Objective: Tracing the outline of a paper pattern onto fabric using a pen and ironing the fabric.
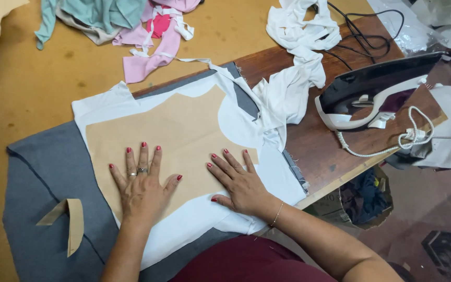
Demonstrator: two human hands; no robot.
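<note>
both hands [142, 190] [240, 180] flat on tan pattern piece [184, 130]

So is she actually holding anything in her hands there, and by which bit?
Nothing is gripped. The left hand and the right hand both lie flat, fingers spread, pressing on the tan pattern piece laid over the white fabric.

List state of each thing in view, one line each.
left hand: open, flat on tan piece
right hand: open, flat, at tan piece's edge
tan piece: spread flat on white fabric
white fabric: laid flat over grey cloth
grey cloth: spread out underneath
iron: lying tilted on table, cord coiled beside it
tan strip: folded, loose on grey cloth
white scraps: crumpled heap
</note>
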